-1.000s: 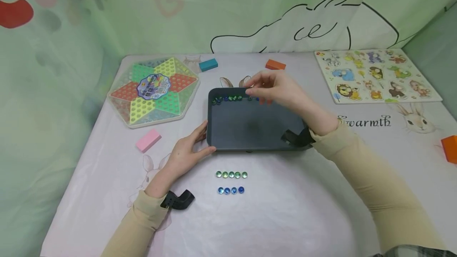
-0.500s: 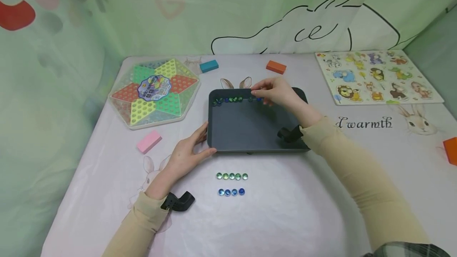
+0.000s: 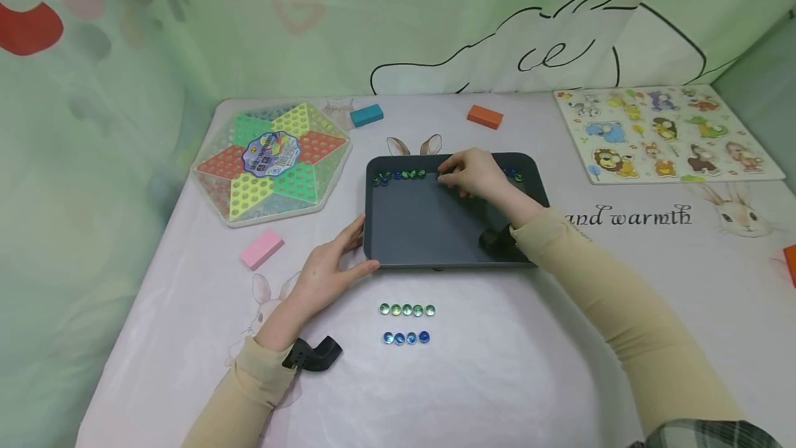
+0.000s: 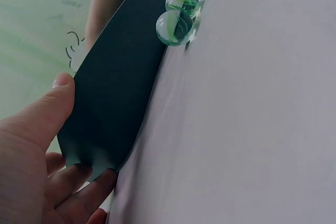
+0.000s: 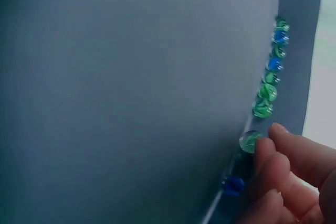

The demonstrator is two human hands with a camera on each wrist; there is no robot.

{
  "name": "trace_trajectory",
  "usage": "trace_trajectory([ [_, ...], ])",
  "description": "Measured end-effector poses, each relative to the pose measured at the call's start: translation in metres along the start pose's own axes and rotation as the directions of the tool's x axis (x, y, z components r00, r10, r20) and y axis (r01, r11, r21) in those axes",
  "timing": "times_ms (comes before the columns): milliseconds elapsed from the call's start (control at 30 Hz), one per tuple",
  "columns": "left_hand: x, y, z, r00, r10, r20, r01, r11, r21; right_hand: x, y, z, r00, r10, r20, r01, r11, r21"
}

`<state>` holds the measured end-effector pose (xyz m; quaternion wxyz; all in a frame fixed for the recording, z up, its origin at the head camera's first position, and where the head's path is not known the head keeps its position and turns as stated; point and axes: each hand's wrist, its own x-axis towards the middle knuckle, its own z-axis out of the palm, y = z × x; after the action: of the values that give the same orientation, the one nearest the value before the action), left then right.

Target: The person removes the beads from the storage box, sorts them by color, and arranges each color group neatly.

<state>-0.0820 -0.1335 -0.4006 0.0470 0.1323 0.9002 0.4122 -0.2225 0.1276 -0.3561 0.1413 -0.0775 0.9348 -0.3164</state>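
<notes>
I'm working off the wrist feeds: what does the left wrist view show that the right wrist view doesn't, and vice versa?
Only left wrist: the left hand holding the corner of the dark tray, part of the right arm, and the row of green marbles outside the tray.

Only right wrist: the right hand at a green-streaked marble, grip unclear, and blue marbles inside the tray.

Both: the tray and green marbles, but different ones.
</notes>
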Motion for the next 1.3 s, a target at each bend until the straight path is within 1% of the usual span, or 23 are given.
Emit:
trace_trajectory([
  [167, 0.000, 0.000, 0.000, 1.000, -0.001, -0.003, 0.001, 1.000, 0.005, 0.000, 0.000, 0.002, 1.000, 0.006, 0.003, -0.006, 0.999, -0.040],
  [433, 0.000, 0.001, 0.000, 1.000, -0.008, 0.001, 0.008, 1.000, 0.002, 0.002, -0.005, 0.005, 1.000, 0.009, -0.005, -0.010, 0.998, -0.067],
  [733, 0.000, 0.001, 0.000, 1.000, -0.012, 0.003, 0.012, 1.000, -0.002, 0.005, -0.018, 0.013, 0.997, 0.050, -0.063, -0.059, 0.986, -0.157],
  [867, 0.000, 0.001, 0.000, 1.000, -0.007, 0.003, 0.007, 1.000, -0.002, 0.006, -0.020, 0.015, 0.997, 0.041, -0.071, -0.053, 0.984, -0.169],
  [1000, 0.001, 0.001, 0.000, 1.000, -0.005, 0.003, 0.005, 1.000, -0.001, 0.007, -0.021, 0.015, 0.998, 0.035, -0.059, -0.045, 0.984, -0.170],
  [1167, 0.001, 0.001, 0.000, 1.000, -0.004, 0.001, 0.004, 1.000, 0.004, 0.008, -0.019, 0.014, 0.999, 0.029, -0.037, -0.035, 0.987, -0.157],
  [1300, 0.001, 0.001, 0.000, 1.000, -0.004, 0.002, 0.004, 1.000, 0.006, 0.007, -0.017, 0.010, 1.000, 0.006, -0.021, -0.008, 0.991, -0.133],
])
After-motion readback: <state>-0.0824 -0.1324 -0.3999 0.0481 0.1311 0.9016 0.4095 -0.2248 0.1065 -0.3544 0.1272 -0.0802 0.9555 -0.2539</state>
